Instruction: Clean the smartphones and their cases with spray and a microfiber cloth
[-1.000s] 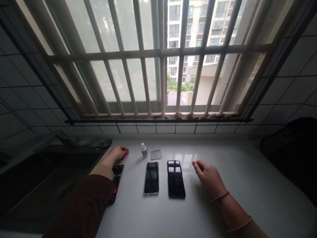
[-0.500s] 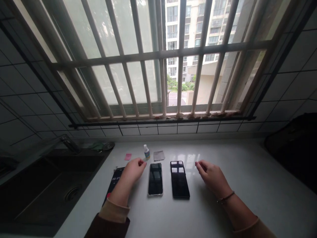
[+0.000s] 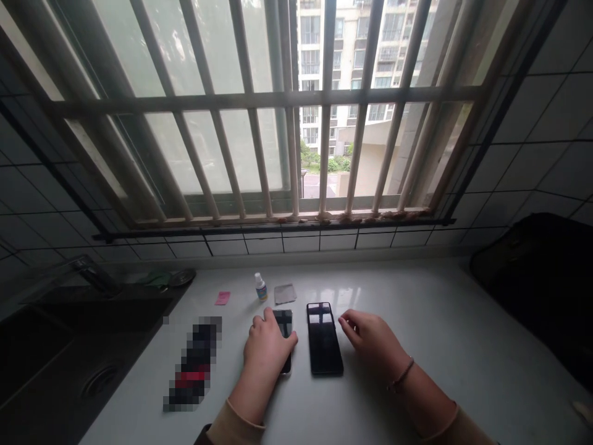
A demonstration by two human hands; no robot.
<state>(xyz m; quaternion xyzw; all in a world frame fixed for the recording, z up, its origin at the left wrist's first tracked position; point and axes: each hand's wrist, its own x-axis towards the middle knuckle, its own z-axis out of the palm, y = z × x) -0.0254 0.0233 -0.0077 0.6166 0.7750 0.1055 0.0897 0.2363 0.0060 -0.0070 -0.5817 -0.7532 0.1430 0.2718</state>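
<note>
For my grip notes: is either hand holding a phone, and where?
The left hand lies palm-down over the lower part of the middle smartphone; grip or mere rest cannot be told. The right hand holds nothing, its fingertips beside the other smartphone.

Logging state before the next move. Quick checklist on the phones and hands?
Left hand on left phone: ok, it rests over the phone's lower part.
Left phone's screen unobstructed: not ok, the hand covers most of it.
Right hand off right phone: ok, fingertips sit just beside it, apparently not touching.
Right phone screen-up on the counter: ok.
Bottle upright, cloth flat, both beyond the phones: ok.
Blurred item left of the hands: cannot tell, it is pixelated.
</note>
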